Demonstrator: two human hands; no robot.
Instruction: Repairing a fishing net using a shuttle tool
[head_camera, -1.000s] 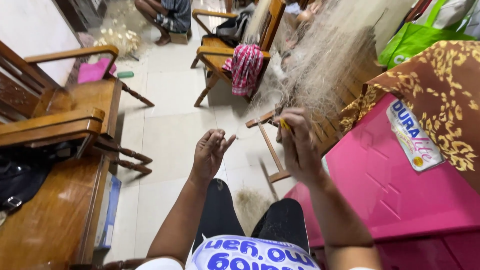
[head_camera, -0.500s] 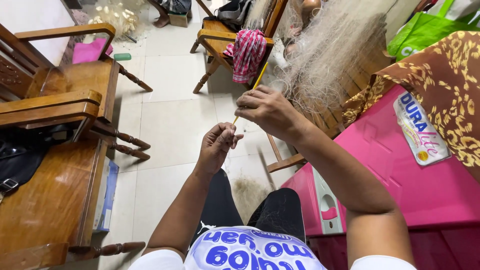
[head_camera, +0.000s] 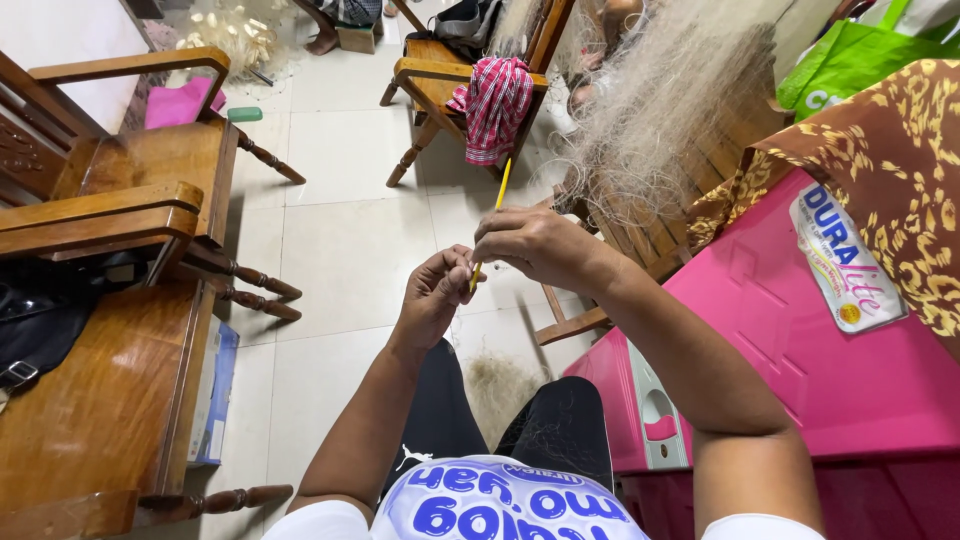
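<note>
The right hand (head_camera: 535, 245) is closed around a thin yellow netting needle (head_camera: 497, 205), gripping its lower part so that the upper end sticks up and tilts slightly to the right above the knuckles. The left hand (head_camera: 435, 295) sits just beside it, a little lower, fingers curled and pinched together against the bottom tip of the needle; what it pinches there is too fine to tell, though pale strands of the fishing net (head_camera: 660, 110) run towards both hands. The net itself hangs in a large tangled mass over the slatted wooden frame (head_camera: 640, 235) beyond the right hand. Both hands hover over the tiled floor (head_camera: 340, 240), above the person's dark-trousered knees. To the right stands a pink plastic cabinet (head_camera: 800, 350), partly covered at its far corner by a brown patterned cloth (head_camera: 900, 170). A wooden armchair (head_camera: 130, 190) stands at the left, and another chair further back carries a red checked cloth (head_camera: 495, 105).
</note>
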